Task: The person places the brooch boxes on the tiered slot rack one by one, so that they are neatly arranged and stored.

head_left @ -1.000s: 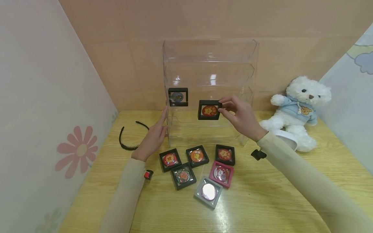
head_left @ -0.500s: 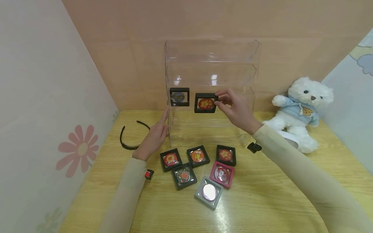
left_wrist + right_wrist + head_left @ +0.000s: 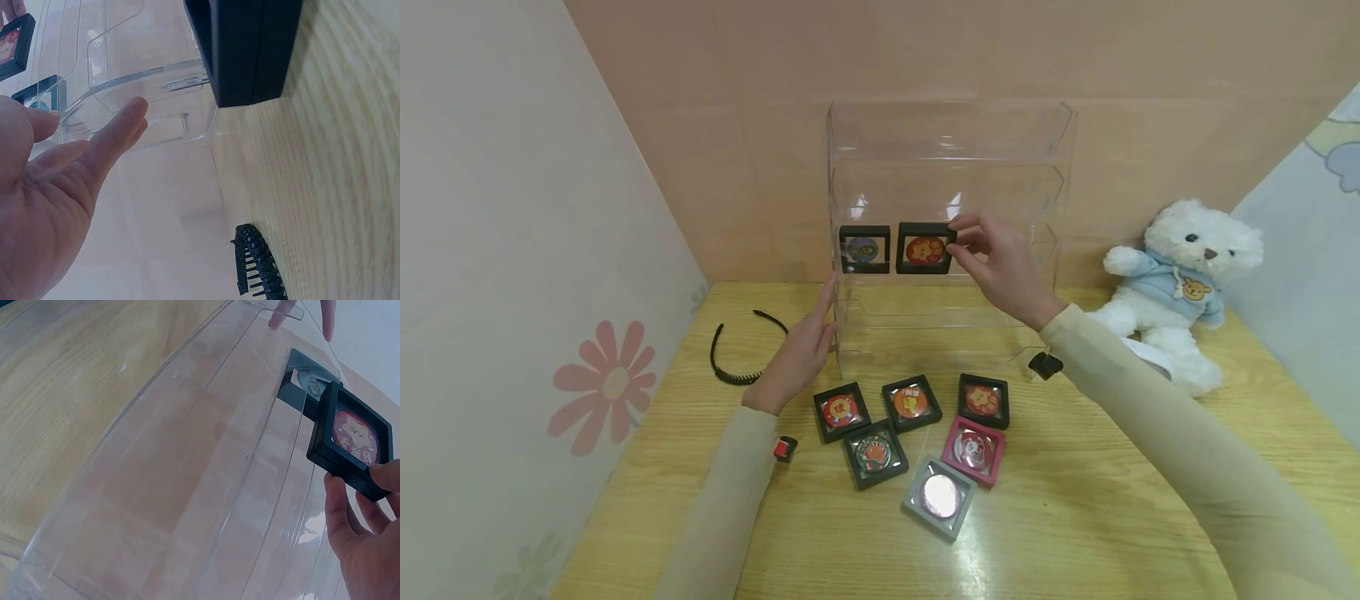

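My right hand (image 3: 1002,265) pinches a black display frame (image 3: 926,248) by its right edge, fingers and thumb on either side; a red round badge shows inside it. Beside it, a second black frame (image 3: 865,249) with a blue badge stands at the left end of a shelf of the clear acrylic rack (image 3: 951,317). In the right wrist view the held frame (image 3: 353,434) partly overlaps the standing one. With fingers extended, my left hand (image 3: 797,358) rests against the rack's left side; the left wrist view shows its fingers (image 3: 115,134) along the clear side panel.
Several framed badges lie on the wooden table before the rack, among them a pink frame (image 3: 973,451) and a grey frame (image 3: 939,497). A black headband (image 3: 733,377) lies left. A white teddy bear (image 3: 1180,283) sits right, behind my right forearm.
My right hand has lifted the held frame up and slightly left, level with the standing frame. The left hand stays at the rack's side.
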